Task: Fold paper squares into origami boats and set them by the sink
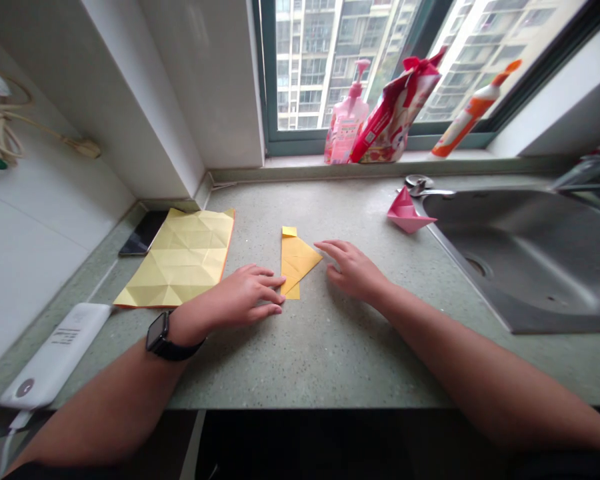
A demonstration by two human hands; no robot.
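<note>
Left grip (250, 293), spread, touches the folded yellow paper (299, 259); right grip (354, 268), loosely spread, is just beside it.

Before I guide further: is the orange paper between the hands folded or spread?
Folded: the orange paper has slanted edges meeting in a point toward the right hand, and layers overlap at its lower end.

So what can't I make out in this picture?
All in the head view:
- Folded yellow paper: underside hidden by its own upper layers.
- Left hand: palm hidden by the back of the hand.
- Dark phone-like slab: partly covered by the creased sheet.
- White cable: far end cut off by the picture's edge.
- Pink pump bottle: label print too small and blurred.
</note>
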